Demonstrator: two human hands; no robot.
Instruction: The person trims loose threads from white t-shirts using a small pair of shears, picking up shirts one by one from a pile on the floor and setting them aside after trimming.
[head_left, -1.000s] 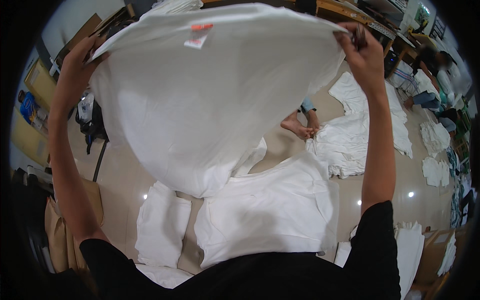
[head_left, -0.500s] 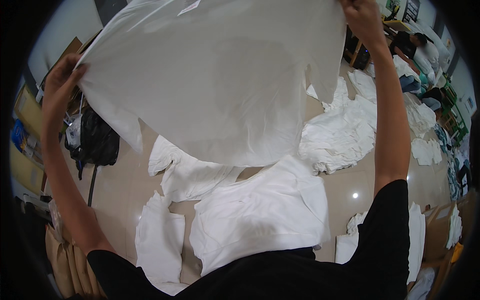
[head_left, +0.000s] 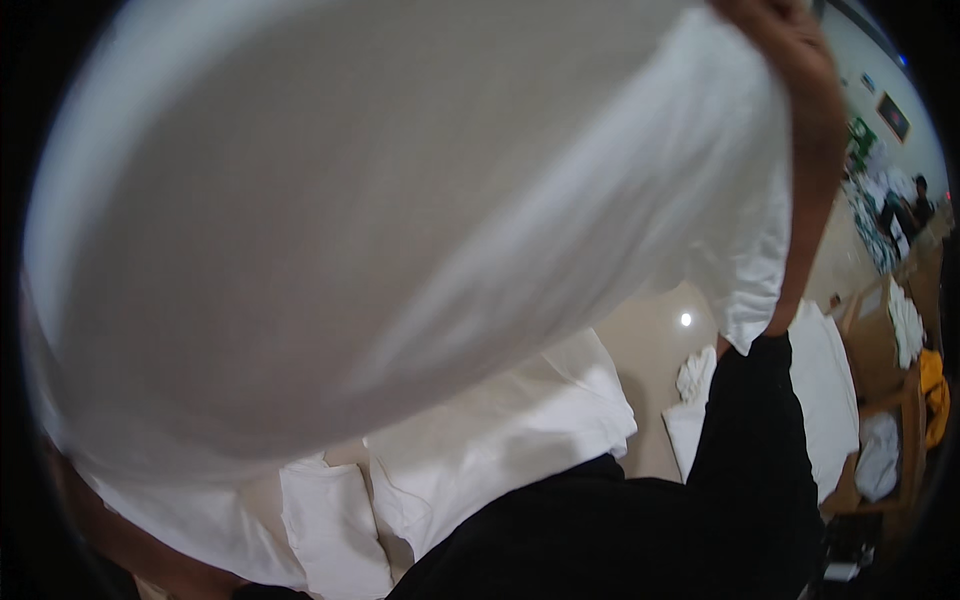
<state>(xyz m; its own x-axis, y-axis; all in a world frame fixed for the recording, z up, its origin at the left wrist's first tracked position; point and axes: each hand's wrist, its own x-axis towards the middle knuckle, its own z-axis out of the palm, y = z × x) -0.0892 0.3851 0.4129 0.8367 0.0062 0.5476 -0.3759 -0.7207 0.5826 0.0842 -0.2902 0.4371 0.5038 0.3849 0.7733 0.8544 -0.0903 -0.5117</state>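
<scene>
A large white garment (head_left: 380, 200), slightly see-through, fills most of the view, spread out in the air in front of me. At the top right my right hand (head_left: 790, 35) is closed on its edge, blurred, with the fabric hanging beside the forearm. My left forearm (head_left: 150, 555) enters at the lower left and disappears behind the cloth, which hides the left hand. Under the hanging fabric, a white piece (head_left: 510, 420) lies by my dark clothing, beside a narrower folded white piece (head_left: 330, 525).
Further white cloth (head_left: 820, 400) lies on the tiled floor (head_left: 650, 320) at my right, next to a cardboard box (head_left: 870, 345) with a yellow cloth (head_left: 933, 395). A person (head_left: 915, 210) sits in the right background near patterned fabric (head_left: 872, 225).
The garment has swung closer and lower on the left, now covering my left hand and the floor behind it. My right hand has moved rightward; the view has shifted too.
</scene>
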